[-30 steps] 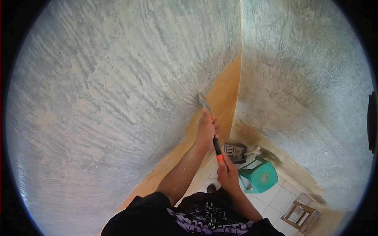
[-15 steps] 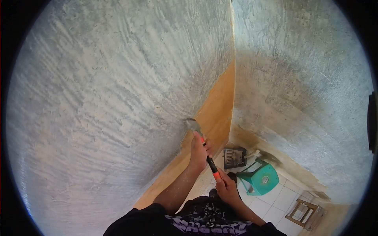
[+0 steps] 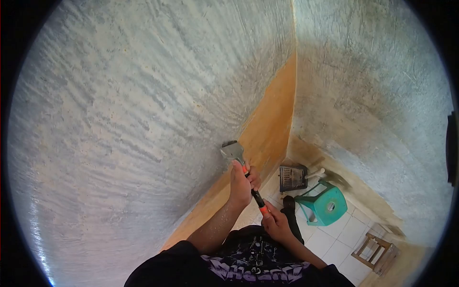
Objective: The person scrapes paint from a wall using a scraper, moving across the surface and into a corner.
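A long-handled scraper [image 3: 232,150] with a flat grey head and a black-and-orange handle is in both my hands. Its head lies against the rough grey-white wall [image 3: 119,119], close to the border with a band of orange paint [image 3: 270,112]. High on the handle, just below the head, my left hand [image 3: 242,183] is wrapped round it with the thumb along the top. My right hand [image 3: 276,223] grips the orange lower end, near my dark shirt. The blade's edge against the wall is hard to make out.
A second scraped wall [image 3: 354,95] meets this one at a corner on the right. On the white tiled floor [image 3: 330,239] stand a green plastic stool [image 3: 327,205], a dark slatted box [image 3: 293,178] and a small wooden stool [image 3: 375,253]. My foot [image 3: 289,203] is beside the green stool.
The scraper's head has turned, so more of its flat face shows, and it sits slightly further left. The view has shifted a little; both hands keep their hold.
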Motion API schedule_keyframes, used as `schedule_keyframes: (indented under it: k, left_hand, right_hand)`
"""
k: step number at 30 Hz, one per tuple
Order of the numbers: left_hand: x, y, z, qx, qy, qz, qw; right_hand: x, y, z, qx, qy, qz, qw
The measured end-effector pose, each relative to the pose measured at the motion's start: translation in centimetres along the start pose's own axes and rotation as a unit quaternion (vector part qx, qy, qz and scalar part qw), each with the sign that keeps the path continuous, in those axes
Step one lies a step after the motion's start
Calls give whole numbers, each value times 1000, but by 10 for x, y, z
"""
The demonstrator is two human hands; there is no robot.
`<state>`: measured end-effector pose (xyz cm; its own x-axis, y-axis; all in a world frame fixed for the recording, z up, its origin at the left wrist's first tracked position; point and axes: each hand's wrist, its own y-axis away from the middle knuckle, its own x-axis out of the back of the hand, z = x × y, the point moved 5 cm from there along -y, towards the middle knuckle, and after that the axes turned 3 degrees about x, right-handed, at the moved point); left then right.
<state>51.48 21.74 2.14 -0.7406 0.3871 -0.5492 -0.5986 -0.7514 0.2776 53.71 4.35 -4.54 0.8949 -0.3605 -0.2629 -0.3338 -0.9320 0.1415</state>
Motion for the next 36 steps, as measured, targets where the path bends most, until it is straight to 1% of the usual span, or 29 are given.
schedule_keyframes:
  k: [3,6,9,12,15,16,19,22,25,26,29,32,36]
  left_hand:
    - [1,4,1,7,4,11,1000]
    - [6,7,0,16,6,17,1000]
    - [-3,-5,5,6,-11,-1,1000]
    - [-11,-7,6,-6,-21,-6,1000]
    - [-4,-1,1,3,-3,10,1000]
    - [1,3,-1,10,6,21,1000]
    - [-5,-6,0,-9,-28,35,999]
    - [-16,-15,5,-22,-24,19,999]
    - [-5,-2,-2,-14,-17,52,998]
    - [-2,1,-3,-16,-11,48,999]
    - [8,6,-4,-22,4,38,999]
    - [7,0,-3,-38,10,21,999]
    - [8,-1,-5,-43,9,16,999]
  right_hand:
    - [-3,3,-8,-17,5,6,1000]
    - [-11,11,-4,-5,13,7,1000]
    - [-9,1,-7,-18,-13,39,999]
    - [-7,-4,-10,-37,-87,48,994]
    - [-8,8,-5,-55,-88,25,994]
    - [-8,9,-1,-53,-82,19,995]
    - [-2,0,-2,-36,-33,35,998]
    - [2,-7,-11,-36,-59,41,997]
    - [0,2,-3,-20,-49,19,998]
    - [-1,6,-3,-33,-57,9,998]
    - [-3,3,5,-36,-50,5,998]
    - [1,-3,20,22,9,33,999]
    - [4,-8,24,46,27,49,997]
